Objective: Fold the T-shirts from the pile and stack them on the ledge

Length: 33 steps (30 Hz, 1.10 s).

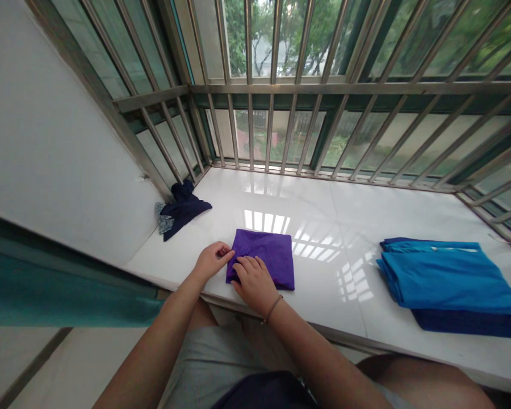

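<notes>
A purple folded cloth (269, 255) lies flat as a neat rectangle on the white sill in front of me. At its left edge is my left hand (212, 261), fingers curled, with thumb and index finger pinching the cloth's border. My right hand (256, 283) rests palm down on the lower left part of the cloth, its fingers stretched out over the fabric. A thin bracelet (272, 309) circles the right wrist. The bit of cloth under the right palm is hidden.
On the right lies a stack of folded blue cloth (447, 275) with dark navy layers. A crumpled navy cloth (183, 210) sits in the left corner. Metal window bars (272, 88) border the glossy sill (323, 307). A teal curtain (68, 284) hangs at left.
</notes>
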{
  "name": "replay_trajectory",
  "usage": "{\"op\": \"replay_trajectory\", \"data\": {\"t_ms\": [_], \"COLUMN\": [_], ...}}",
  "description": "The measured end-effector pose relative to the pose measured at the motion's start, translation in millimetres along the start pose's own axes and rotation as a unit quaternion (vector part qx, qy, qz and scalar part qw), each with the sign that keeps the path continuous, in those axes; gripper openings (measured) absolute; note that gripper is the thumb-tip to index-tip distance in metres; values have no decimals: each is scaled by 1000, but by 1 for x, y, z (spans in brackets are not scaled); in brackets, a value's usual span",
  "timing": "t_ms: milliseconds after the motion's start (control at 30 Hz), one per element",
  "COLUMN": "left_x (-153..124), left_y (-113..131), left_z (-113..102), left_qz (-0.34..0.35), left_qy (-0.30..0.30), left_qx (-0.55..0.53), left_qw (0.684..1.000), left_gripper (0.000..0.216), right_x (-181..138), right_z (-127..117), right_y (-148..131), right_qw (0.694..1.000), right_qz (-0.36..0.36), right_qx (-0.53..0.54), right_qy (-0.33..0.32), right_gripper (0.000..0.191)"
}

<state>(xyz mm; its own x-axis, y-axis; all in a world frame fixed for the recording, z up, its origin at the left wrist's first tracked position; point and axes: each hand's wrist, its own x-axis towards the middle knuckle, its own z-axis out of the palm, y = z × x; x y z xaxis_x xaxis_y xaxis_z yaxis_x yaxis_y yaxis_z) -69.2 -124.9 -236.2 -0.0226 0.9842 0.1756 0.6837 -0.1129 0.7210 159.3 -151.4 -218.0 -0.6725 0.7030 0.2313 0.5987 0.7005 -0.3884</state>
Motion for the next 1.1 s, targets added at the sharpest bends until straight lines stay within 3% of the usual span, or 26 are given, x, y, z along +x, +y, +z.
{"op": "replay_trajectory", "data": {"t_ms": [100,300,400,533,667,800,1000,1100], "left_x": [-1,-7,-13,-22,-33,-50,-68,-59], "left_y": [0,6,17,38,46,37,33,45], "left_z": [1,-6,-3,14,27,19,3,4], "left_qz": [-22,20,22,23,-24,-118,-189,-214], "left_qy": [34,64,95,66,68,91,3,26], "left_qx": [2,14,36,71,88,63,121,154], "left_qw": [999,998,995,995,994,987,975,964], "left_gripper": [20,17,24,26,28,40,29,28], "right_x": [-21,-64,-69,-63,-61,-69,-85,-90], "right_z": [-4,-9,-13,-16,-17,-18,-20,-17], "right_y": [10,31,30,22,21,32,51,54], "right_qw": [1000,997,998,999,999,996,991,990], "right_qz": [29,72,53,25,36,89,133,134], "right_qx": [-6,-38,-24,-1,9,3,-14,-27], "right_qy": [9,-13,-16,-19,-12,8,16,23], "right_gripper": [50,57,59,59,56,52,46,47]}}
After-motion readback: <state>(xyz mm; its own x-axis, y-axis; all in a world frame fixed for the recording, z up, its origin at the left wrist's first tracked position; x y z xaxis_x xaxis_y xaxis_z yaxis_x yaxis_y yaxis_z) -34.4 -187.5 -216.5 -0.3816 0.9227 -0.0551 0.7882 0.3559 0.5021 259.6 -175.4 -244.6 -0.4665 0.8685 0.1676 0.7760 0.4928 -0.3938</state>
